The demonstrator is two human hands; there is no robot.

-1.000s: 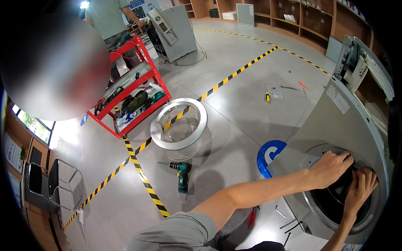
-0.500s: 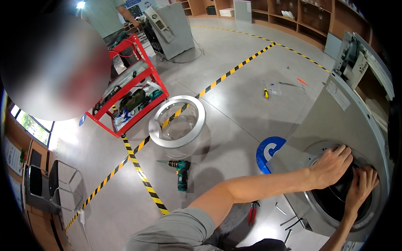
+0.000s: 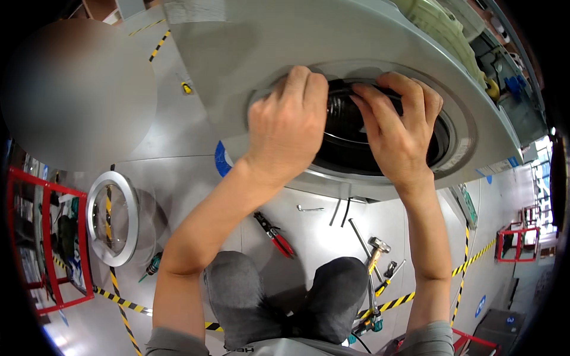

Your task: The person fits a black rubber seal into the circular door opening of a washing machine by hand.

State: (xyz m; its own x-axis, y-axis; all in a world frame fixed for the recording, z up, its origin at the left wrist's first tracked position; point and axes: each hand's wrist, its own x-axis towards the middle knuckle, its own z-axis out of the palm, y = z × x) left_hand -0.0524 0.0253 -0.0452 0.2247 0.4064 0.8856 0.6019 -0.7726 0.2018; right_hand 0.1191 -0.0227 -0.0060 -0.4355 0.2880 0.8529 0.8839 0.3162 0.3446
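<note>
A grey front-loading washing machine (image 3: 237, 65) stands before me, its round door opening facing me and its top uncovered. My left hand (image 3: 288, 121) is closed at the opening's upper left rim, its fingers curled over the edge and their tips partly hidden. At the upper right, my right hand (image 3: 399, 133) pinches the dark rubber door seal (image 3: 356, 163) between thumb and fingers. Inside, the drum is dark, with a thin shiny curved edge crossing between my hands.
Red-handled pliers (image 3: 278, 238), a hammer (image 3: 376, 248) and a yellow screwdriver (image 3: 387, 280) lie on the floor around my knees. Further left are the removed round door (image 3: 133, 219), a partly visible green drill (image 3: 154, 263) and a red tool cart (image 3: 56, 187).
My view has swung right and moved closer to the washing machine, so the opening now sits near the middle. Both hands remain at its rim, now further apart.
</note>
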